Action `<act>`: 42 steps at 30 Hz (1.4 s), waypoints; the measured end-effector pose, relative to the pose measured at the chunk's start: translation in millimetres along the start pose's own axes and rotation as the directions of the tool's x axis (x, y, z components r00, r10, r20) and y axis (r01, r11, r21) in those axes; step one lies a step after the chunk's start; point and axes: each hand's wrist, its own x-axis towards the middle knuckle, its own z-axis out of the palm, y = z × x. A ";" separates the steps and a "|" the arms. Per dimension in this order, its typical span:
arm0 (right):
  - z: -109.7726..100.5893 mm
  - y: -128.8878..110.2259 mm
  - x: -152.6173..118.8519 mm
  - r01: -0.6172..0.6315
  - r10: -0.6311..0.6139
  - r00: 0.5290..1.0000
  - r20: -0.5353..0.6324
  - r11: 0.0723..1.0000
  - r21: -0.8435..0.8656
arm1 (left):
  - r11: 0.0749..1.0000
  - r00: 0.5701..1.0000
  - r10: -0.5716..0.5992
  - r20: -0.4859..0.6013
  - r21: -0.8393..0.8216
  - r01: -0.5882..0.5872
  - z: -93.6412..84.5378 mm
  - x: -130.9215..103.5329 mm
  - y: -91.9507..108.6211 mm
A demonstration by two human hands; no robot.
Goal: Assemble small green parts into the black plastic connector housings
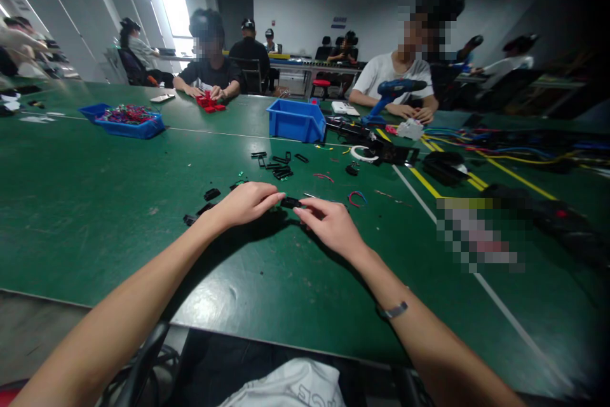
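A small black plastic part is held between both hands just above the green table. My left hand pinches its left end, and my right hand grips its right end with thumb and fingers. What the part is exactly cannot be made out. Beyond the hands lie several black rectangular frames in a loose group. More small black pieces rest beside my left hand, partly covered by it. A thin metal rod lies right behind my right hand's fingers.
Across the green table stand a blue bin and a blue tray with coloured wires. A blue power drill stands at the back right, near cables. Two co-workers sit opposite, one handling red parts.
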 end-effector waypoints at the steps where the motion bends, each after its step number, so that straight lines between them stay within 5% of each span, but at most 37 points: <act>1: -0.1 0.3 -0.1 -0.004 0.004 1.000 -0.017 1.000 -0.012 | 1.000 1.000 -0.013 -0.005 0.017 0.013 0.0 -0.2 -2.4; 10: 0.2 1.8 0.2 0.007 -0.010 0.989 -0.145 1.000 -0.019 | 0.995 0.991 -0.080 0.104 0.072 0.072 9.8 -3.7 -19.1; 42: -0.8 -2.7 0.3 0.030 -0.032 0.999 -0.017 0.995 -0.097 | 0.993 0.980 -0.107 0.168 0.073 0.096 25.0 -5.8 -27.0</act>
